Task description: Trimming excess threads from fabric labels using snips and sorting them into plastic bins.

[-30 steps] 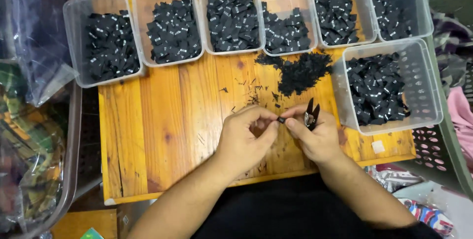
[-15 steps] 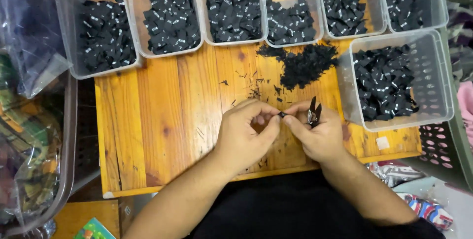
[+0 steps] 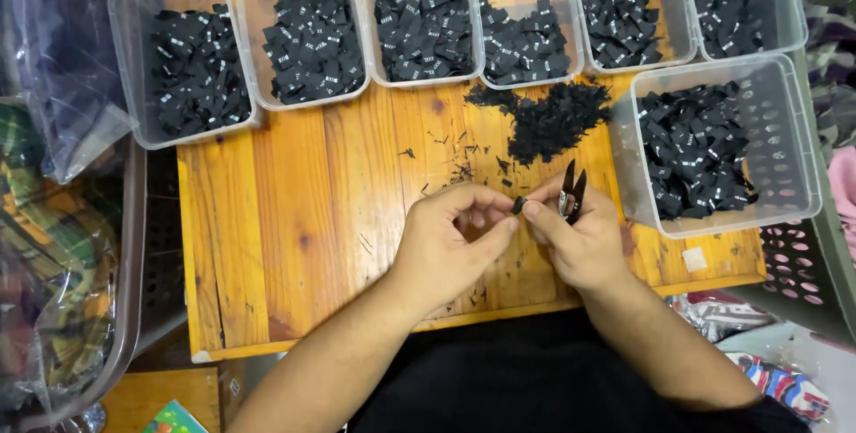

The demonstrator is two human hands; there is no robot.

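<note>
Small black woven labels (image 3: 316, 39) with white marks filled seven clear tubs (image 3: 127, 23) along the bench's far and right edges; a loose heap (image 3: 555, 119) (possibly offcuts) lay between. Both hands pinched one label (image 3: 518, 205).

The bare wooden tabletop (image 3: 294, 210) left of the left hand (image 3: 446, 250) gives open passage. Behind both hands, a heap of black scraps (image 3: 553, 121) and a row of clear tubs (image 3: 428, 18) block the far edge. Beside the right hand (image 3: 580, 237), another clear tub (image 3: 713, 148) closes that side.
</note>
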